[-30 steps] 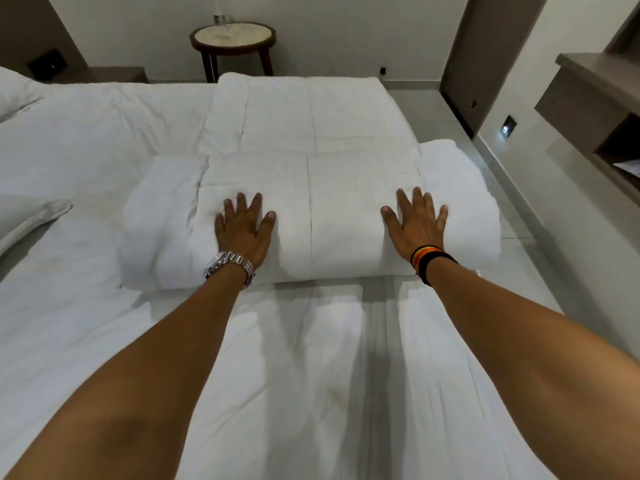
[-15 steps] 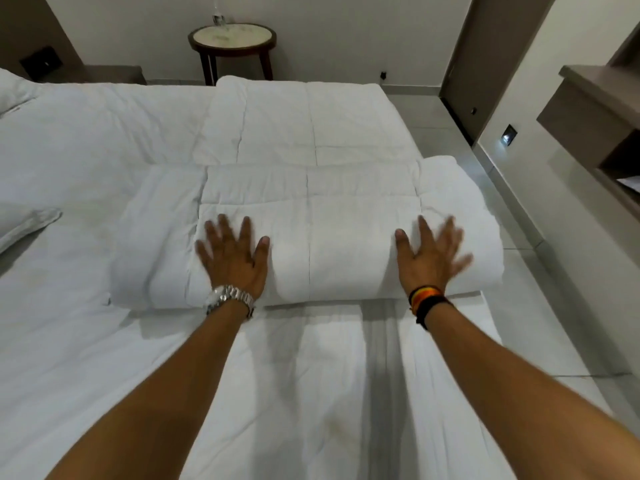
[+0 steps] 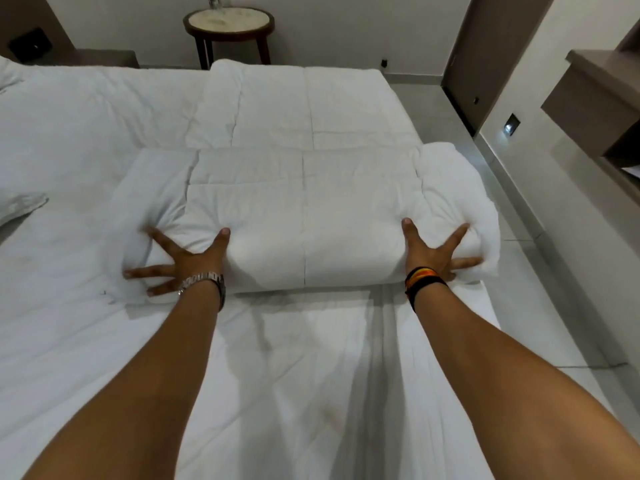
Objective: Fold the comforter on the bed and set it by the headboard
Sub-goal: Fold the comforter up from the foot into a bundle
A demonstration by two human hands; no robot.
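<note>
The white quilted comforter [image 3: 304,220] lies across the bed [image 3: 69,133], its middle doubled into a thick fold; flat parts stretch beyond the fold and under my forearms. My left hand [image 3: 183,265], with a metal watch, presses the fold's near left end, fingers straight and spread wide, denting the padding. My right hand [image 3: 436,254], with dark and orange wristbands, presses the near right end the same way, close to the mattress edge. Neither hand curls round the fabric.
A pillow corner [image 3: 20,206] shows at the left edge. A round side table [image 3: 228,22] stands past the bed by the far wall. A dark headboard panel [image 3: 24,26] is at the top left. Tiled floor [image 3: 519,271], a door [image 3: 491,46] and a wall shelf [image 3: 595,91] lie right.
Both hands slid from the top of the fold outward to its ends and toward me, fingers now splayed wide. The fold's ends are dented and bunched.
</note>
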